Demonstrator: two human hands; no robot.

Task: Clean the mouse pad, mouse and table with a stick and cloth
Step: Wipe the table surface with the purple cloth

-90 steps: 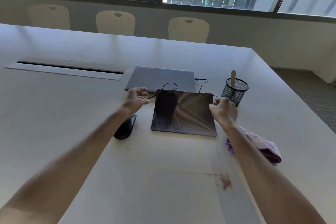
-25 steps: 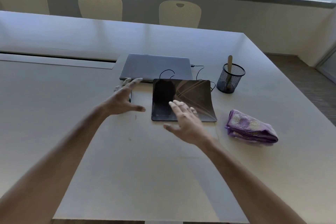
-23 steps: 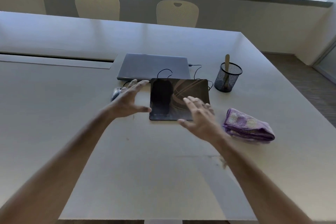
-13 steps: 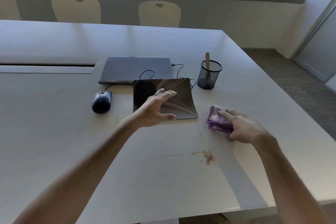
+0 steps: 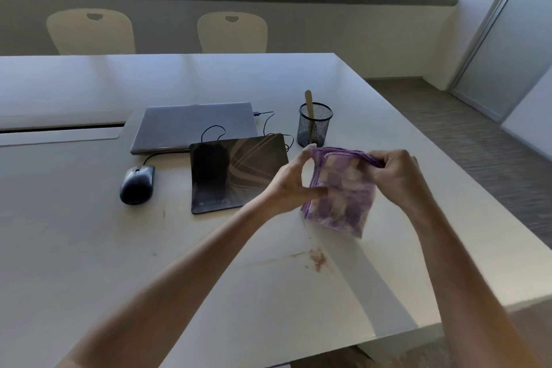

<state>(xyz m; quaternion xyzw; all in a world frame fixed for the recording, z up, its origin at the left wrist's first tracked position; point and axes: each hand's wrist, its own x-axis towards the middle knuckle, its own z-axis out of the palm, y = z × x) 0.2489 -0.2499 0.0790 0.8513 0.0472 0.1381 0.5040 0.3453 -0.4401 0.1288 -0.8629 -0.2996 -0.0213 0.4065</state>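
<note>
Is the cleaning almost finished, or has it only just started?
Only just started. Both the left hand and right hand hold the purple cloth above the table. Nothing looks wiped: the brown stain remains, and the stick stands in its cup.

Both forearms are bare to the frame's edge, with no sleeves, watch or rings visible.

Right hand (image 5: 397, 179): fingertips hidden behind the cloth (image 5: 340, 191); cloth motion-blurred, fold count unreadable. Left hand (image 5: 291, 185) covers the mouse pad (image 5: 233, 173) near-right corner. Stick (image 5: 309, 107), beyond both hands: lower part obscured inside mesh cup (image 5: 314, 125). Both forearms cut by bottom edge.
</note>
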